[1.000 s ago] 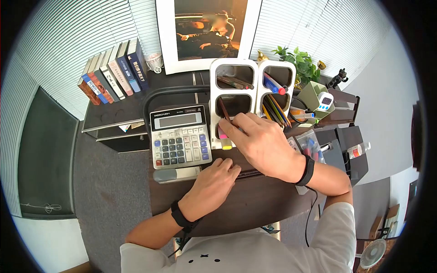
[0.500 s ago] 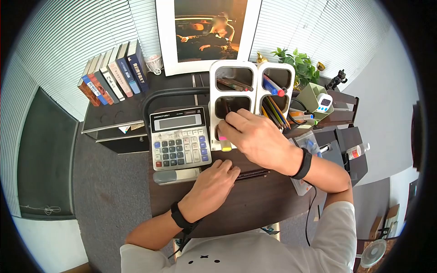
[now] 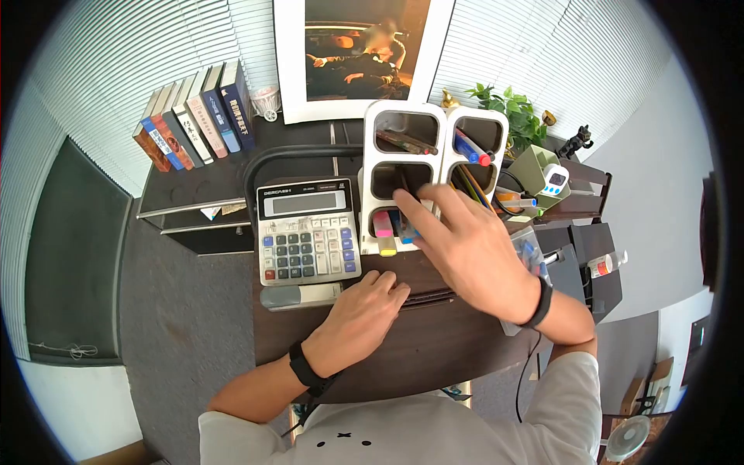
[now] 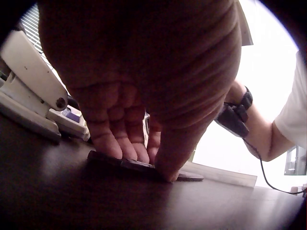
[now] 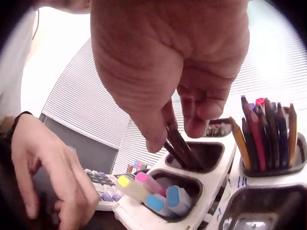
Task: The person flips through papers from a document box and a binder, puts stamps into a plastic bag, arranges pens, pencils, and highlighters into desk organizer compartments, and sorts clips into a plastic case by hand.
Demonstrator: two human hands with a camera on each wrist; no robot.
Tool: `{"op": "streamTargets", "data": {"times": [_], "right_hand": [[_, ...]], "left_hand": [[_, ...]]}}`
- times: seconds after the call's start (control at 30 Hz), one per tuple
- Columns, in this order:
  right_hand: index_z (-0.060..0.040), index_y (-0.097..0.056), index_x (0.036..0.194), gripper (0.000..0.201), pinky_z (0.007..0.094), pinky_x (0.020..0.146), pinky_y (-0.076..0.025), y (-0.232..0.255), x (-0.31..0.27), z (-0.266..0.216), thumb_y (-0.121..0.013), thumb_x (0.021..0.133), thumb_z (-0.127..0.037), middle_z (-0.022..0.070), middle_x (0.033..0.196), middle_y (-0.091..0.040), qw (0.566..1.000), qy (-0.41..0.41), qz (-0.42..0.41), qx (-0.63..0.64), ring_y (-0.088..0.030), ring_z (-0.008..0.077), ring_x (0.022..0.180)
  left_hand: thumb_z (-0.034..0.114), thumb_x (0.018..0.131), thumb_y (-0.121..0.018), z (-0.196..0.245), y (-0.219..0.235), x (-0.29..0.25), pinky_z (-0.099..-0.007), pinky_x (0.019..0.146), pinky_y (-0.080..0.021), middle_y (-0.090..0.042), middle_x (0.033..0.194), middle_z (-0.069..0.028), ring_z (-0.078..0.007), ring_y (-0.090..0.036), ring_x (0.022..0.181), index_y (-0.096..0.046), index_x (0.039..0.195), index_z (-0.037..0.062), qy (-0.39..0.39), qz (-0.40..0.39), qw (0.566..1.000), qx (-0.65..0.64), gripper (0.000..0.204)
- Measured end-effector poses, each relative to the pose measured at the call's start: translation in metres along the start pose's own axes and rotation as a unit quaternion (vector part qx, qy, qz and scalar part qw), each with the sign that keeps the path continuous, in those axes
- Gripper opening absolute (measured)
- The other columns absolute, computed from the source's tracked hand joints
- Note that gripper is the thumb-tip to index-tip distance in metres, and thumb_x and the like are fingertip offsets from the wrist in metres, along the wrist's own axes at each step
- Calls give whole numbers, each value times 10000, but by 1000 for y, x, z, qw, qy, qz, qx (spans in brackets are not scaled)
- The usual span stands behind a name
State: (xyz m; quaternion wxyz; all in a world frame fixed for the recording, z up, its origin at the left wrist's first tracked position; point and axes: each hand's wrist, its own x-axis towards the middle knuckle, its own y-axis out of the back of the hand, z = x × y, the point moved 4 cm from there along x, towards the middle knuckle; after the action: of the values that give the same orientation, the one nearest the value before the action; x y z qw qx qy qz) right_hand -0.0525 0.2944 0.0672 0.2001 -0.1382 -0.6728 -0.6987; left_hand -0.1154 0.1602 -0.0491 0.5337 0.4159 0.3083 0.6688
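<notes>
My left hand [image 3: 366,314] rests low on the desk, its fingertips and thumb around dark, thin pencils [image 4: 139,165] lying flat; their ends stick out to the right. Over the white pen organizer [image 3: 366,170] is my right hand [image 3: 477,248], thumb and fingers spread apart. Two dark pencils [image 5: 184,151] lean in the middle compartment of its left column, just behind my right thumb. In the front compartment stand a pink highlighter [image 3: 383,223], a yellow one [image 5: 132,188] and two blue-capped ones [image 5: 177,199]. Colored pencils [image 5: 268,139] fill a right-column compartment.
Left of the organizer lies a calculator [image 3: 306,232] with a grey and white stapler [image 3: 298,296] before it. A dark curved bar [image 3: 302,155] runs behind. Rightward are a green holder [image 3: 535,167] with a timer, a plant [image 3: 508,105] and a bottle [image 3: 607,263]. Books [image 3: 194,124] stand back left.
My right hand has spread its fingers and drawn back to the right, leaving dark pencils in the middle compartment and uncovering the front highlighters. The left hand has stayed put.
</notes>
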Motion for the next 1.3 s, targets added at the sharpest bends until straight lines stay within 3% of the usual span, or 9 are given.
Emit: {"op": "streamTargets", "data": {"times": [0.07, 0.1, 0.17, 0.4, 0.7, 0.83, 1.0, 1.13, 1.3], "right_hand": [[8, -676, 1072, 306, 387, 636, -538, 15, -22, -18, -685, 799, -129, 107, 916, -554, 1000, 6, 0, -5, -651, 271, 790], [11, -690, 1059, 319, 352, 588, -528, 15, -37, -27, -689, 782, -147, 103, 871, -557, 996, 83, 23, 10, -637, 229, 724], [29, -695, 1036, 309, 322, 590, -538, -5, -67, -44, -686, 772, -130, 91, 843, -568, 986, 95, -124, 55, -633, 203, 709], [-52, -601, 840, 126, 289, 606, -540, -47, -98, -24, -691, 758, -82, 81, 844, -573, 974, 20, -218, -53, -639, 194, 756], [-85, -616, 831, 79, 317, 647, -537, -38, -103, -19, -676, 792, -118, 54, 803, -587, 975, 40, -211, -59, -637, 206, 808], [-75, -629, 837, 82, 362, 659, -538, 24, -78, -6, -682, 775, -83, 62, 795, -578, 977, -11, -211, -34, -624, 236, 817], [-25, -655, 884, 158, 415, 732, -522, 75, -43, 11, -687, 730, -12, 79, 796, -559, 994, -67, -62, -51, -578, 279, 817], [-27, -654, 933, 178, 387, 712, -532, 47, -22, 19, -680, 758, -10, 71, 779, -572, 978, -61, -43, -195, -631, 260, 808], [-63, -619, 945, 165, 359, 585, -533, 18, -3, 20, -675, 792, -36, 55, 790, -600, 978, -55, -37, -196, -683, 235, 709]], "left_hand": [[41, 852, -776, -1, 0, 0, -407, 831, -560, -577, 1061, -127, -303, -608, 992, -647, 1118, 12, 1, 6, 1000, -2, 296], [37, 845, -775, -1, 0, 0, -406, 832, -559, -577, 1057, -124, -303, -609, 991, -646, 1113, 15, 3, 0, 1000, -3, 298], [33, 837, -773, -2, -1, 0, -405, 833, -558, -576, 1052, -120, -304, -610, 991, -645, 1108, 18, 11, -4, 1000, -8, 300], [25, 837, -768, -1, -2, 0, -420, 847, -552, -575, 1049, -121, -311, -608, 990, -632, 1110, 19, 3, 10, 1000, -22, 305], [35, 852, -776, -2, -2, 0, -424, 866, -550, -574, 1058, -124, -318, -610, 1010, -627, 1122, 17, 12, 0, 1000, -26, 309], [20, 853, -765, -3, 0, 0, -421, 868, -550, -578, 1060, -126, -319, -609, 1010, -626, 1117, 18, 8, -2, 1000, -19, 298], [-1, 838, -756, -2, -4, 1, -417, 857, -547, -574, 1032, -122, -315, -606, 988, -622, 1085, 19, 0, -2, 1000, -11, 281], [-6, 825, -748, 0, 0, 0, -416, 844, -541, -574, 1002, -122, -313, -605, 959, -616, 1033, 20, 3, 12, 1000, -21, 248], [-2, 801, -747, -1, -3, 0, -415, 833, -534, -576, 964, -132, -316, -604, 928, -596, 977, 11, 5, 21, 1000, -9, 232]]}}
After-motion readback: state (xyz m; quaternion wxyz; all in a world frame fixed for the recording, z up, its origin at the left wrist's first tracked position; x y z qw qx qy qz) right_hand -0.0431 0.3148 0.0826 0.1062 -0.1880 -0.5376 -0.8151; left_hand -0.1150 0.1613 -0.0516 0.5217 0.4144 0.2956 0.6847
